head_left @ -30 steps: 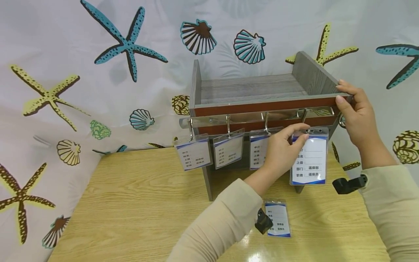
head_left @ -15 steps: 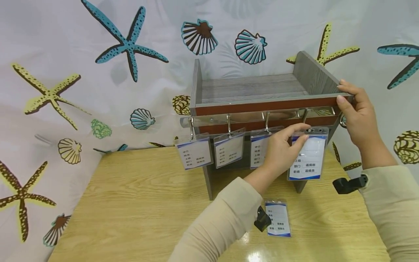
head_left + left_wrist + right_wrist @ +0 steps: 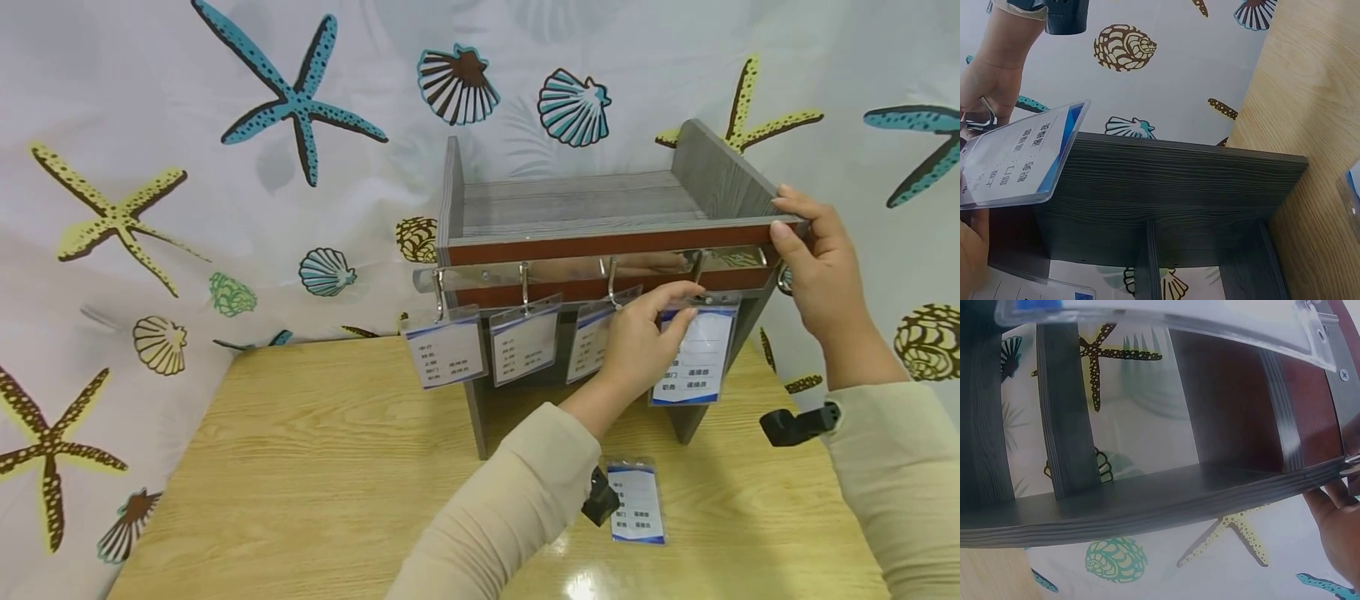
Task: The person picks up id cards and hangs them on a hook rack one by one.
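Note:
My left hand (image 3: 643, 337) pinches the top edge of a clear-sleeved name badge (image 3: 693, 358), just below a metal hook (image 3: 697, 265) on the rack's rail. Whether the badge's hole is on that hook is hidden by the fingers. In the left wrist view, the badge (image 3: 1022, 156) hangs tilted. My right hand (image 3: 825, 267) grips the right front corner of the grey wooden shelf (image 3: 577, 204), thumb on the front and fingers along the side. The right wrist view has this hand (image 3: 1338, 531) at its right edge, against the shelf's side panel (image 3: 1166, 506).
Several metal hooks line the silver rail (image 3: 566, 267). Badges hang from the left ones: one badge (image 3: 446, 350) at the end, a second badge (image 3: 525, 343), a third badge (image 3: 588, 342) partly behind my left hand. Another badge (image 3: 636, 502) lies on the wooden table (image 3: 315, 467).
My left hand has shifted slightly left, and the badge in it has swung left and up towards the rack. The third hanging badge has tilted. My right hand stays on the shelf corner.

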The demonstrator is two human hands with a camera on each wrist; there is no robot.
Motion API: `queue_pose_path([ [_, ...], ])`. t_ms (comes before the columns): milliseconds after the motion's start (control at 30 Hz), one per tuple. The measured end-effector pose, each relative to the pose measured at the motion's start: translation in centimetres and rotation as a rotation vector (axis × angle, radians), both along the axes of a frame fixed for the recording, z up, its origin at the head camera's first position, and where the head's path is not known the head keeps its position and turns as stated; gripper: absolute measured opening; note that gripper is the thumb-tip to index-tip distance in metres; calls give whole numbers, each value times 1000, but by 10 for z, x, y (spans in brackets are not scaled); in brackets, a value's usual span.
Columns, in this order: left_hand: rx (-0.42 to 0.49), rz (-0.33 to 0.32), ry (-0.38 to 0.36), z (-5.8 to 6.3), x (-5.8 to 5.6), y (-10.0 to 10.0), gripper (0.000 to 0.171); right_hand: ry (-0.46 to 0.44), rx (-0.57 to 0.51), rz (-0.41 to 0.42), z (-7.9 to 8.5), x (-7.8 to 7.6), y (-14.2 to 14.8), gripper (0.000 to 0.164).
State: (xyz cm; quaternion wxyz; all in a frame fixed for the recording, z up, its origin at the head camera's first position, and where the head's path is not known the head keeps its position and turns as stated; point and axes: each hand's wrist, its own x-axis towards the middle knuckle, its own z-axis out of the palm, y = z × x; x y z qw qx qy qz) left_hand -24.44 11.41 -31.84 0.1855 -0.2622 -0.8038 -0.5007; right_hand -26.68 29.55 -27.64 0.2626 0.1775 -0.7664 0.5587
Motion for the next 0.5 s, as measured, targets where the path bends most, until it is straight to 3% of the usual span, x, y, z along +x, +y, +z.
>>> queue_pose_path([
  [233,17,8,-42,-2,-2,-1,22,-7,39,-18,-1,0,0,31],
  [500,-4,7,24,-8,-2,-3,27,2,34,-18,-1,2,-1,30],
])
